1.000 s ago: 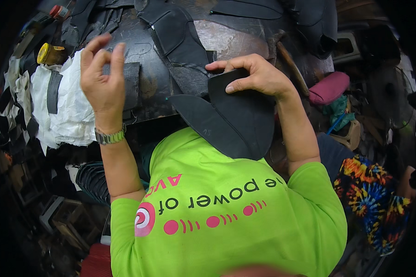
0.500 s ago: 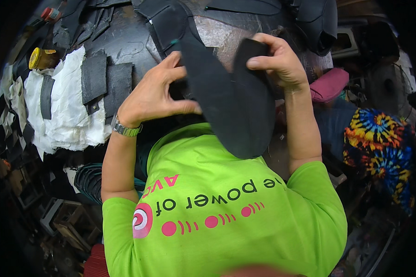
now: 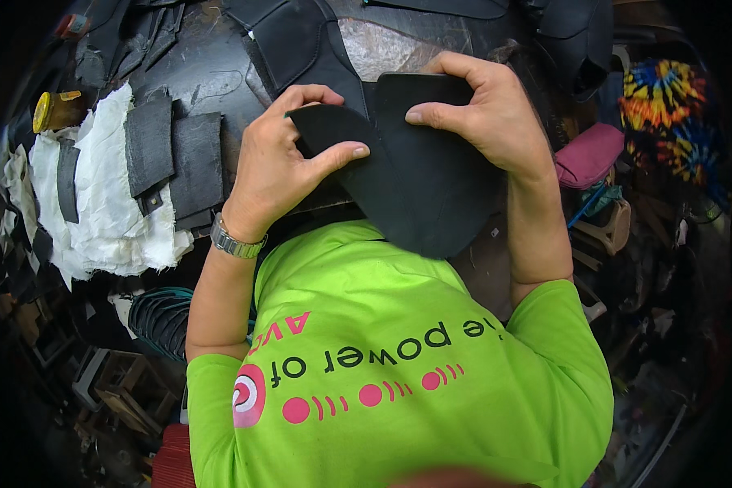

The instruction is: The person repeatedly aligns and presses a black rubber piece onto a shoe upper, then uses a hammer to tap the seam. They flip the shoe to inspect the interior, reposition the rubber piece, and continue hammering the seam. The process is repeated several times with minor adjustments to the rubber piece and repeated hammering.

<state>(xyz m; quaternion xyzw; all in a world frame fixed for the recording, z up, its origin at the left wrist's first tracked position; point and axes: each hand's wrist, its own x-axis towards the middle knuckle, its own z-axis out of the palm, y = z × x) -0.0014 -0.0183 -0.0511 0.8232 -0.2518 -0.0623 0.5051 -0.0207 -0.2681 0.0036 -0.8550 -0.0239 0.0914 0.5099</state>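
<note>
A smooth black leather-like piece (image 3: 433,191) hangs in front of my chest, its two rounded flaps meeting in a notch at the top. My left hand (image 3: 275,159), with a metal watch on the wrist, grips the left flap near its upper tip, thumb on the facing side. At the top edge of the right flap, my right hand (image 3: 490,114) pinches with the thumb in front and the fingers behind. Just beyond lies a stitched black part (image 3: 293,45) on the dark worktable (image 3: 211,77).
On the left, dark grey rectangles (image 3: 197,159) lie on white cloth (image 3: 98,195) beside a yellow-lidded jar (image 3: 57,111). A black shaped part (image 3: 576,41) sits at the far right. A pink pouch (image 3: 590,156) and a person's tie-dye clothing (image 3: 665,93) are to the right.
The left flap has come down and swung left, and the flaps now spread wider apart. Both hands still hold the piece. The tie-dye clothing appears farther up in view.
</note>
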